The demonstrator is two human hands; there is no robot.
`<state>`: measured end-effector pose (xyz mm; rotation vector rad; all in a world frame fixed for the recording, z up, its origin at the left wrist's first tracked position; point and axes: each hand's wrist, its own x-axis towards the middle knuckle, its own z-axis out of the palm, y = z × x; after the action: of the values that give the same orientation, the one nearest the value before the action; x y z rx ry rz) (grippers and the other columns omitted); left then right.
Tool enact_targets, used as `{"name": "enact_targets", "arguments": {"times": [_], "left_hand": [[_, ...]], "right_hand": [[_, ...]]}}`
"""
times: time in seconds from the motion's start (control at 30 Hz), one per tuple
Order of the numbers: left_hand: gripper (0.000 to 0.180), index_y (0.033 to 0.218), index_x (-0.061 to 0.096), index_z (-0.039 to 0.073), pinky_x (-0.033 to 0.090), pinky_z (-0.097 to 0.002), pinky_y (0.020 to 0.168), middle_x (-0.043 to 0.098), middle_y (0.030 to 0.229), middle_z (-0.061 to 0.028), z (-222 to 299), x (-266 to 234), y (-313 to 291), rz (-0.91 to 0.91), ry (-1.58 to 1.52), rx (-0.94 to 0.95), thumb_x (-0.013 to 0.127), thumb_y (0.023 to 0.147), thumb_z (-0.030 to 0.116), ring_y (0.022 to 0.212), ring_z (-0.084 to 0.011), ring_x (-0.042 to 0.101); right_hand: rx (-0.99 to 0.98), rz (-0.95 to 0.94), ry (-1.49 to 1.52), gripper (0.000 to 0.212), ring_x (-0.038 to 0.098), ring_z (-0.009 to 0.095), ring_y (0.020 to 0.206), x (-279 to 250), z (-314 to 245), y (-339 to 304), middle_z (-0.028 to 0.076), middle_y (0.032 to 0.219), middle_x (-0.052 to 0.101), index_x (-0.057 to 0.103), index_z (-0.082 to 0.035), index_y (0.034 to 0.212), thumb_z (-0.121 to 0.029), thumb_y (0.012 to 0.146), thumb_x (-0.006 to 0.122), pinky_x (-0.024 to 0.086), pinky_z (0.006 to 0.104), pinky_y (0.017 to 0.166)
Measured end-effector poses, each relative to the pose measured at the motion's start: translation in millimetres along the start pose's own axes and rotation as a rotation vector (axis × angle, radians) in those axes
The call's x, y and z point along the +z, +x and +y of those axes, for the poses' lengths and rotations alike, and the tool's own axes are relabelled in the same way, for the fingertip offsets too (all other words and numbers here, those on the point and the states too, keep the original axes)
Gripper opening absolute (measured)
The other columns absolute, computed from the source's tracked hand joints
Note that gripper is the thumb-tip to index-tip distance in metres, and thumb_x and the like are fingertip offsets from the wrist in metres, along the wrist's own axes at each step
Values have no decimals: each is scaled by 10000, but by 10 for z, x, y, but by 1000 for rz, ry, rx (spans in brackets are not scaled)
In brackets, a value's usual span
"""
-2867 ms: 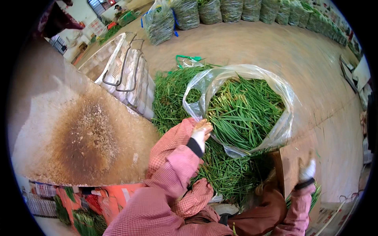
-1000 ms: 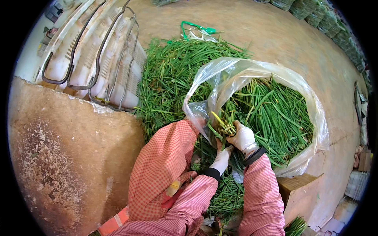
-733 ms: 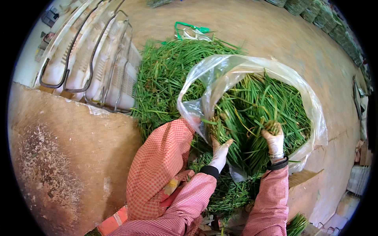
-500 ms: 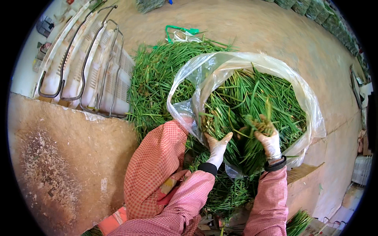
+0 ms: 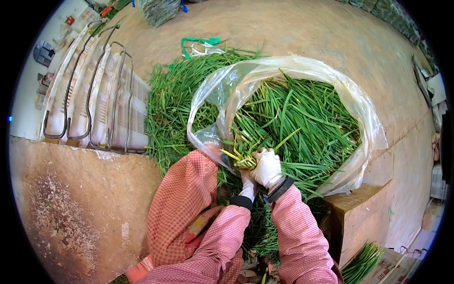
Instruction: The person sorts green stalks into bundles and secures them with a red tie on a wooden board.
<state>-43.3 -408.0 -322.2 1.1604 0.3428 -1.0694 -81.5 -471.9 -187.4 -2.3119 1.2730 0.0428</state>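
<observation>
Hands (image 5: pixel 266 168) together at stems (image 5: pixel 244 161); earlier apart

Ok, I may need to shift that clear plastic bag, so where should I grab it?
Probably the right side of the clear plastic bag, by its rim, coming from the right: it flares loosely outward there, away from the left hand and right hand.

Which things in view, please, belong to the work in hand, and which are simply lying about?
In the work:
right hand, gripping a stalk bunch
left hand, close beside it
green stalks
clear plastic bag around them

Apparently just standing or lying about:
white crates
green strip
brown box
</observation>
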Motion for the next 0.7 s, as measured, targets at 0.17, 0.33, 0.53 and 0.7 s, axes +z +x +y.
{"name": "enact_targets", "arguments": {"times": [0.17, 0.33, 0.53, 0.7], "left_hand": [[689, 1283, 132, 58, 384, -354, 872, 419, 1117, -174, 71, -12, -56, -48, -3, 38, 538, 730, -1, 983, -272, 479], [759, 1285, 94, 30, 408, -329, 850, 478, 1066, -196, 415, 441, -338, -73, 265, 355, 569, 700, -63, 953, -253, 519], [870, 1285, 65, -1, 385, -361, 865, 365, 1174, -250, 763, 1273, 71, 28, 974, 646, 650, 668, 184, 1043, -315, 437], [1000, 1283, 72, -35, 297, -352, 936, 201, 1284, -266, 809, 1423, -58, -12, 1503, 519, 649, 627, 452, 1140, -361, 318]], "right_hand": [[-155, 290, 321, 385, 561, 268, 731, -17, 170, -447, 110, 800, 586, 575, -54, 866, -247, 548, 674, 406, 357, 728], [287, 474, 1000, 294, 555, 178, 659, -729, 315, -1500, 71, 735, 580, 576, -3, 818, -52, 545, 675, 454, 277, 630], [200, 802, 1179, 355, 505, 222, 874, -1163, 610, -2448, 134, 945, 515, 450, -8, 918, -56, 636, 660, 403, 329, 785], [340, 1066, 1055, 155, 510, 164, 731, -1292, 675, -2476, 44, 803, 526, 489, -49, 864, -134, 746, 545, 420, 262, 664]]}}
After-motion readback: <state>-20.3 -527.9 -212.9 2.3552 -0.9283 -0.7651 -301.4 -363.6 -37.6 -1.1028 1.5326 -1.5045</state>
